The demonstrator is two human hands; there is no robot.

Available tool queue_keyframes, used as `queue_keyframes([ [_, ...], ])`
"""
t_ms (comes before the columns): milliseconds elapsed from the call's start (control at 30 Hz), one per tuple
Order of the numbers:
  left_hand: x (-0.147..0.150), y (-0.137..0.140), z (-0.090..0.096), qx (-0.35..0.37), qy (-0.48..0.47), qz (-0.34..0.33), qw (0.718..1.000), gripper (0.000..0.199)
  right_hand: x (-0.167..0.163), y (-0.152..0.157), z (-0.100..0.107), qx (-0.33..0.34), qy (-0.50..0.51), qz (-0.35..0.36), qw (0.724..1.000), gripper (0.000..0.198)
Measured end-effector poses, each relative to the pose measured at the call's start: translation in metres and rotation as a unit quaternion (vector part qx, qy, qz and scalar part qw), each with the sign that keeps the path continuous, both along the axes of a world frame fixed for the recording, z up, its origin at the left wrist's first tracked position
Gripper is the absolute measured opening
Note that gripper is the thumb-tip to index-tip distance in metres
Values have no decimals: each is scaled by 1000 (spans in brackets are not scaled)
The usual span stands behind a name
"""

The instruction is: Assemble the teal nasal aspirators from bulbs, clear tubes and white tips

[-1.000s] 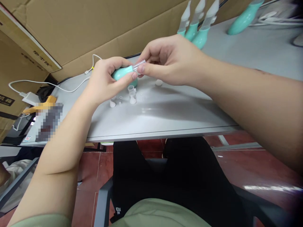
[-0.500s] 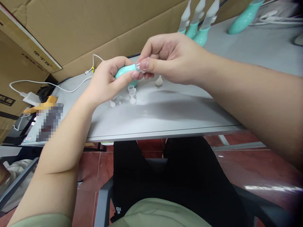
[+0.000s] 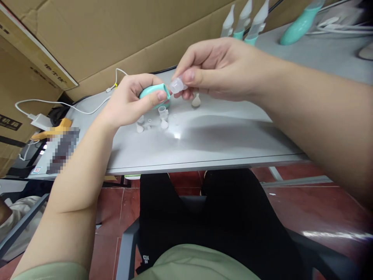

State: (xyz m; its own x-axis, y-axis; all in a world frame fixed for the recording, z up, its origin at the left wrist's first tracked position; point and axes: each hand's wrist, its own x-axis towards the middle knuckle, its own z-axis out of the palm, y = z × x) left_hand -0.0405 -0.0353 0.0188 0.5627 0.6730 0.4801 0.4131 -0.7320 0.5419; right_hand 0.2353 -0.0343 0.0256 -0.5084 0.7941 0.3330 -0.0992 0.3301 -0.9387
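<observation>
My left hand [image 3: 132, 97] is closed round a teal squeeze bulb [image 3: 151, 92], whose open mouth faces right. Between the thumb and fingers of my right hand [image 3: 208, 72] is a clear plastic connector [image 3: 176, 85], just right of the bulb's mouth and apart from it. Below my hands, a clear cup-shaped part [image 3: 163, 112] and a white teardrop-shaped tip [image 3: 164, 124] stand on the grey table [image 3: 151, 151]. Another white tip [image 3: 140, 128] and tiny rings [image 3: 149, 121] are to their left. A further tip [image 3: 196, 101] is under my right hand. Part of a second teal bulb [image 3: 166, 104] shows behind the left thumb.
Three assembled nasal aspirators [image 3: 258, 23] stand at the back, beyond my right hand. Another teal bulb [image 3: 300, 27] lies farther right near white cables. A cardboard wall [image 3: 116, 35] borders the rear. At left are a white charger [image 3: 40, 121] and an orange object [image 3: 60, 128].
The clear connector has come out of the teal bulb's mouth and turned in my right fingers. A gap now separates the two pieces; my left hand still holds the bulb.
</observation>
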Motion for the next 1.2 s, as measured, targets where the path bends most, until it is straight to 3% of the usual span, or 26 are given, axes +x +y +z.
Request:
queue_keyframes([
  [267,2,5,-7,62,-28,16,998,84,6,16,-3,46,122,-73,989,40],
  [467,8,8,-12,36,-64,-6,997,88,12,25,-6,70,64,-114,989,47],
  [667,14,0,-10,11,-44,16,999,100,18,25,-9,121,-33,-120,985,37],
  [867,15,-6,-10,38,-90,-70,993,54,23,29,-12,145,-107,-114,977,34],
  [1000,14,-3,-13,85,-93,-87,988,44,28,41,-20,182,-173,-107,962,31],
  [1200,14,-4,-12,72,-72,-109,989,33,28,47,-26,194,-238,-107,946,27],
])
